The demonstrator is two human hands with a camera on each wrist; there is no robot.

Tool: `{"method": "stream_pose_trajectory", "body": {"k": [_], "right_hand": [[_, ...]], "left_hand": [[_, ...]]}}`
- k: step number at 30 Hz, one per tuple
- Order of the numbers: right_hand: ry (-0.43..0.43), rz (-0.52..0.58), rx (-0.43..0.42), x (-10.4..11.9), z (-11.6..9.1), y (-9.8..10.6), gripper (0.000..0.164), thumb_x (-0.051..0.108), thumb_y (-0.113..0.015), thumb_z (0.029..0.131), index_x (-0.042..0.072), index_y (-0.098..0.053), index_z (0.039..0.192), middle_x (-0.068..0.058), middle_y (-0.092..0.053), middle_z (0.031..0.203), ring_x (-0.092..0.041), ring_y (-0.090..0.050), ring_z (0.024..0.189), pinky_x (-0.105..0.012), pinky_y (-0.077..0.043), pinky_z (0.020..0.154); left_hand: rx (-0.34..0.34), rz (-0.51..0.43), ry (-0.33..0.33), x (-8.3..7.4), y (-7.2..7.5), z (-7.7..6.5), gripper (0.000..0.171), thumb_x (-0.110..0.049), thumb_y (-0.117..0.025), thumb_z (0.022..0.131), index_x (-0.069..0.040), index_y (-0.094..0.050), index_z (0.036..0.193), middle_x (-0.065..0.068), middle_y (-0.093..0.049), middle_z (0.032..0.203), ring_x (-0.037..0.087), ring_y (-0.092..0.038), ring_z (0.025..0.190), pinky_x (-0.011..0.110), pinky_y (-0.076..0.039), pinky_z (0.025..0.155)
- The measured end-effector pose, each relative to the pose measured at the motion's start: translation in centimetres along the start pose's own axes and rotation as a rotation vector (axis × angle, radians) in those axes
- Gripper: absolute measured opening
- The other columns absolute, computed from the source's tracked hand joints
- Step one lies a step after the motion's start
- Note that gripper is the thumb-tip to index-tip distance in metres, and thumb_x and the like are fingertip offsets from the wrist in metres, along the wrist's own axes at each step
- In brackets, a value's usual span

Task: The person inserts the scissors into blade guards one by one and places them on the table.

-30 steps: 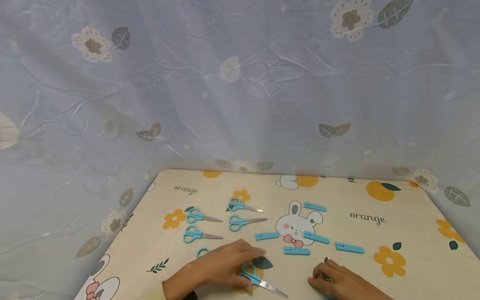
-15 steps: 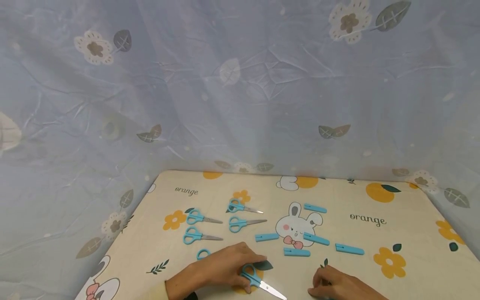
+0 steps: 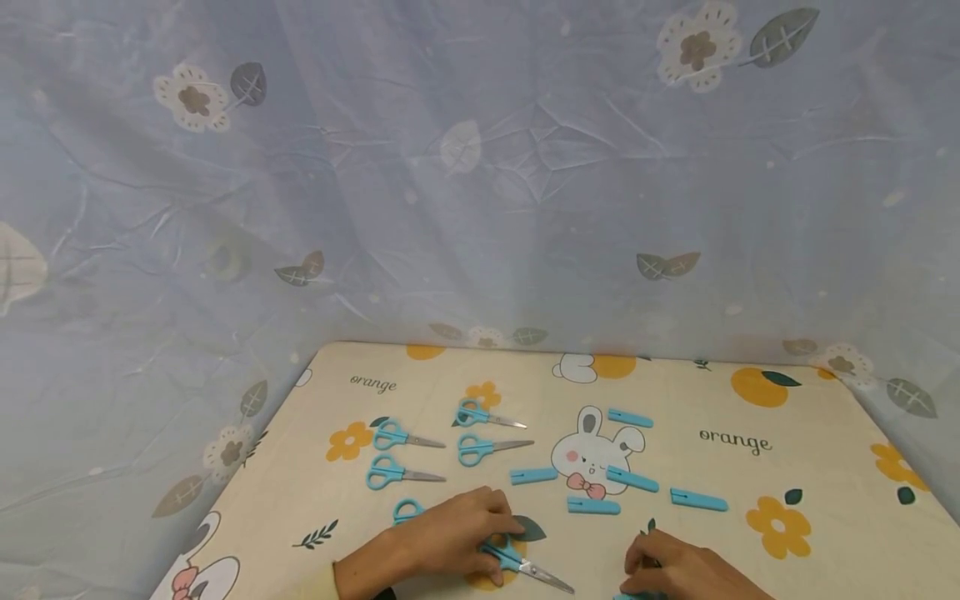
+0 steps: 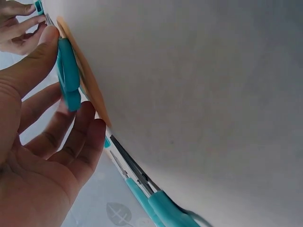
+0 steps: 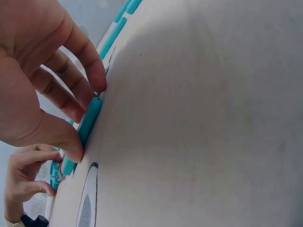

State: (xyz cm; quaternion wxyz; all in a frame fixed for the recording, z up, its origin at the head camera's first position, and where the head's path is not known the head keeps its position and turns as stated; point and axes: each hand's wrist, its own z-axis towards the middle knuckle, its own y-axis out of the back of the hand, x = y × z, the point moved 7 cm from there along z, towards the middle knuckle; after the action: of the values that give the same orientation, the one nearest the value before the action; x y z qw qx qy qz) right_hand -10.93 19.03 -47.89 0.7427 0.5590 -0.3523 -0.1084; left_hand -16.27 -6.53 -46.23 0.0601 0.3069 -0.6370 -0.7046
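Note:
My left hand pinches the blue handles of a pair of scissors low in the head view, blades pointing right toward the other hand. In the left wrist view the scissors' handle sits between thumb and fingers. At lower right, my right hand holds a blue blade cap between thumb and fingers, close over the cloth. The head view cuts off most of this cap. Behind the left wrist, another pair of scissors shows little but its handle loop.
Several blue-handled scissors lie at left centre, blades to the right. Several loose blue caps lie around the printed rabbit at centre and right. A patterned tablecloth covers the table, and a grey-blue floral curtain rises behind.
The left fingers have drawn in slightly over the scissors' handles. Under the right hand, the blue cap's end now shows to the left of the fingers. The other scissors and caps stay put.

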Motion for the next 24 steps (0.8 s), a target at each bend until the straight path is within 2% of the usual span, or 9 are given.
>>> {"method": "stream_pose_trajectory", "body": {"k": [2,7,9,17,24], "right_hand": [[-0.030,-0.016,0.017,-0.1,0.2,0.1,0.026,0.049,-0.076,0.098,0.028,-0.083,0.113,0.015,-0.062,0.111,0.006,-0.051,0.090,-0.015,-0.057,0.073],[-0.209,-0.007,0.102,-1.2,0.4,0.1,0.019,0.039,-0.078,0.098,0.029,-0.082,0.114,0.022,-0.065,0.106,0.007,-0.052,0.090,-0.021,-0.060,0.077],[-0.256,0.010,0.124,-1.4,0.4,0.2,0.019,0.038,-0.078,0.099,0.029,-0.081,0.115,0.023,-0.067,0.106,0.007,-0.054,0.090,-0.023,-0.061,0.078],[-0.279,0.028,0.117,-1.7,0.8,0.7,0.027,0.045,-0.074,0.101,0.025,-0.078,0.118,0.022,-0.070,0.106,0.006,-0.057,0.087,-0.026,-0.062,0.079],[-0.308,0.079,0.118,-2.0,0.7,0.9,0.030,0.048,-0.071,0.102,0.026,-0.075,0.122,0.016,-0.073,0.114,0.003,-0.062,0.094,-0.031,-0.064,0.087]], "left_hand": [[0.000,-0.004,0.007,0.0,0.1,0.0,0.051,-0.043,-0.086,0.088,-0.020,-0.077,0.133,-0.012,-0.065,0.112,-0.007,-0.047,0.094,0.006,-0.046,0.081],[0.013,-0.032,0.044,-0.1,0.1,0.0,0.042,-0.041,-0.087,0.088,-0.019,-0.081,0.124,-0.014,-0.059,0.105,-0.007,-0.044,0.088,0.007,-0.045,0.077],[0.017,-0.050,0.058,-0.1,0.1,0.0,0.038,-0.039,-0.087,0.088,-0.019,-0.082,0.120,-0.014,-0.057,0.103,-0.008,-0.044,0.087,0.007,-0.045,0.076],[0.017,-0.065,0.062,-0.1,-0.1,0.2,0.027,-0.034,-0.086,0.092,-0.020,-0.078,0.114,-0.014,-0.065,0.104,-0.009,-0.050,0.088,0.008,-0.049,0.080],[-0.002,-0.097,0.064,0.0,0.1,0.5,0.019,-0.023,-0.085,0.094,-0.019,-0.077,0.111,-0.013,-0.074,0.105,-0.011,-0.059,0.091,0.007,-0.052,0.083]]}}
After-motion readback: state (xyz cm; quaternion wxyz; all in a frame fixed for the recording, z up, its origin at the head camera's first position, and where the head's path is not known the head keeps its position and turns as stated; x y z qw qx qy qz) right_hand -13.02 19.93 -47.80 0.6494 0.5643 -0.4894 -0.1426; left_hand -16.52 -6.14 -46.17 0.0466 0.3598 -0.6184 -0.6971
